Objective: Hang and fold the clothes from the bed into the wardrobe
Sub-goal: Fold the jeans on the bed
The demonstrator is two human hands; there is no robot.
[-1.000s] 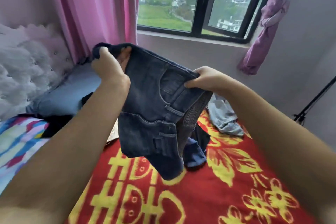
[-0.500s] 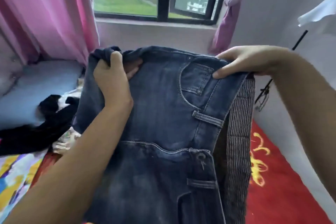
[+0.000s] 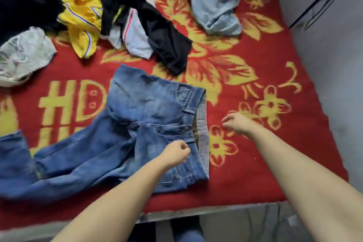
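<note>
Blue jeans (image 3: 149,124) flat on red bed blanket (image 3: 255,163), waistband right, legs trailing left; left hand (image 3: 175,153) loosely curled over fly area, gripping nothing visible; right hand (image 3: 238,124) open, hovering just beside waistband; other clothes (image 3: 125,13) piled farther up bed.

Jeans (image 3: 141,124): blue denim, lying flat on bed, waistband right, legs trailing left.
Other clothes (image 3: 110,12): loose heap, apparently unfolded.
</note>
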